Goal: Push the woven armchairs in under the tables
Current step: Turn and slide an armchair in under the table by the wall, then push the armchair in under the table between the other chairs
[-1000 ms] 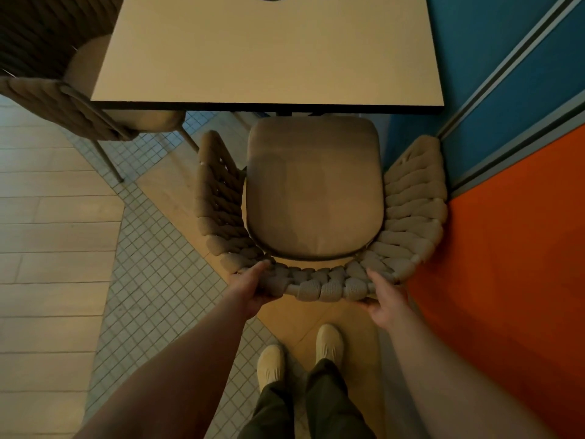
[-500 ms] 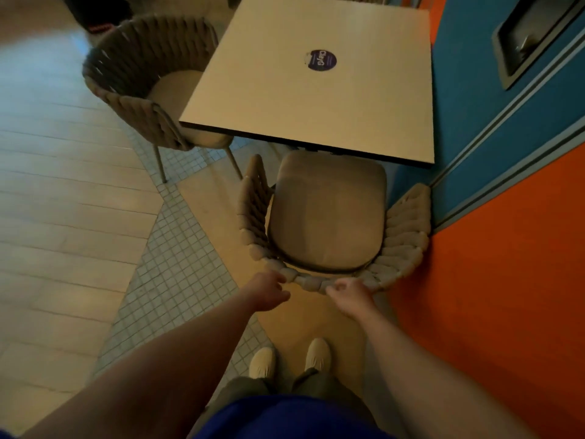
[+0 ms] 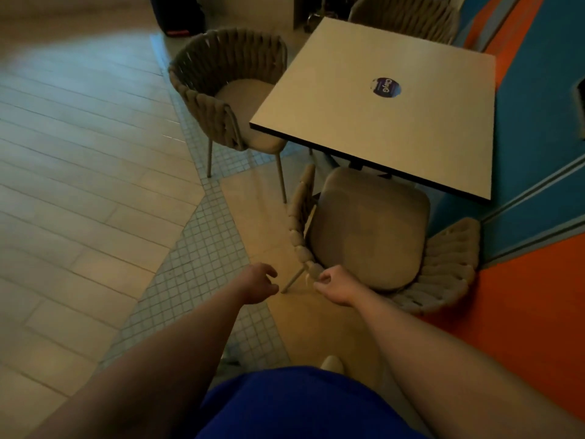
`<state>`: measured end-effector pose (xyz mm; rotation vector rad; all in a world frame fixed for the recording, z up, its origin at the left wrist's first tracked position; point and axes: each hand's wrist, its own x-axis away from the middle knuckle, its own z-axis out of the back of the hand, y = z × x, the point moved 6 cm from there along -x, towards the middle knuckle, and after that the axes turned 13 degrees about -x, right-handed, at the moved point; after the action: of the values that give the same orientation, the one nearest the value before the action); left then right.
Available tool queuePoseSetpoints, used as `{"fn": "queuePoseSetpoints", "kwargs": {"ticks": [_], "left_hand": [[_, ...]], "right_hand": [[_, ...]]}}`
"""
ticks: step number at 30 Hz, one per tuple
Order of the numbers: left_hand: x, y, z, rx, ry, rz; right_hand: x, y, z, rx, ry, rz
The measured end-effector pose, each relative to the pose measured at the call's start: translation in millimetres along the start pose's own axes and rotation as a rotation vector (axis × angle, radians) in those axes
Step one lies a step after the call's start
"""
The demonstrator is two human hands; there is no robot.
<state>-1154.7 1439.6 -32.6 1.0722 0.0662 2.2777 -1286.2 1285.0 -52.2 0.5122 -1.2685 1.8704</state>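
Observation:
A woven armchair (image 3: 370, 236) with a beige seat cushion stands in front of me, its front edge tucked just under the square light table (image 3: 395, 122). My left hand (image 3: 258, 283) hovers off the chair to its left, fingers loosely curled and holding nothing. My right hand (image 3: 332, 288) is loosely curled at the left end of the woven backrest; real contact is unclear. A second woven armchair (image 3: 228, 87) stands at the table's left side, its seat partly under the top. A third chair (image 3: 408, 17) shows behind the table's far edge.
A blue and orange wall (image 3: 538, 172) runs close along the right of the table and chair. Pale plank floor (image 3: 79, 172) spreads to the left, with a strip of small mosaic tiles (image 3: 196, 261). A dark object (image 3: 180, 14) stands at the far top.
Both hands have let go of the near chair's backrest and drawn back to the left. My view has swung back and left, showing the whole table and the left chair.

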Motion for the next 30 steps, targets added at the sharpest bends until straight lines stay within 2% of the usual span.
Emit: {"fn": "queuePoseSetpoints", "kwargs": {"ticks": [4, 9, 16, 20, 30], "left_hand": [[-5.9, -64.0, 37.4, 0.018, 0.0, -0.004], [-18.9, -156.4, 97.9, -0.126, -0.001, -0.04], [-38.6, -228.0, 197.9, -0.192, 0.022, -0.106], [-72.4, -256.9, 242.1, -0.208, 0.019, -0.149], [-208.9, -348.3, 372.9, -0.341, -0.129, -0.187]], "right_hand": [[-27.1, -42.3, -35.8, -0.003, 0.037, -0.037], [-51.7, -117.4, -95.1, -0.087, 0.047, -0.094], [-86.9, -207.1, -160.2, -0.182, 0.029, -0.142], [-125.5, -255.5, -174.2, -0.205, 0.068, -0.146], [-266.6, -386.5, -207.0, -0.369, 0.079, -0.246]]}}
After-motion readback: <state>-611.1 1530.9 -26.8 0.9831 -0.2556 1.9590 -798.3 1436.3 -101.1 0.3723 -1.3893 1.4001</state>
